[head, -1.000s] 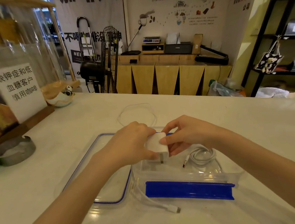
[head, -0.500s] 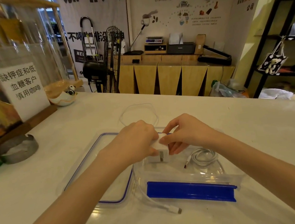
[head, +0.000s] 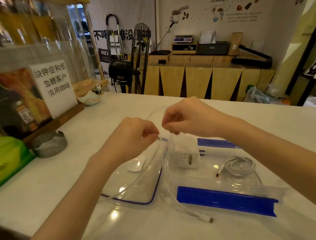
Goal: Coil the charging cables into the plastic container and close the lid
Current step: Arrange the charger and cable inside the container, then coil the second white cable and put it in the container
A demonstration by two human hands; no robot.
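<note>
Clear plastic container w/ blue clip flaps sits at centre-right of the pale bench; near flap at 5 o'clock, far flap partly hidden behind the right forearm. Inside: white plug adapter, prongs facing the camera, at the container's 10 o'clock corner; coiled white cable at its 2 o'clock side, one connector end pointing toward 8 o'clock. Lid, clear w/ blue seal rim, lies flat just beside the container at 9 o'clock, its right edge touching or nearly touching the container wall (cannot tell which). A small white round disc rests on the lid.

Left hand: fingers curled, thumb and forefinger pinching a thin white cord above the lid's far corner. Right hand: fingers curled downward, pinching the same cord just beside the left, above the adapter; hands near each other but apart. From the left pinch the cord runs down between lid and container toward 6 o'clock, ending in a loose connector on the bench in front of the near flap.

Bench periphery: metal ashtray at 9 o'clock; green pack beyond it at the left edge; framed sign w/ printed characters at 10 o'clock; small bowl w/ panda figure at 11 o'clock.
</note>
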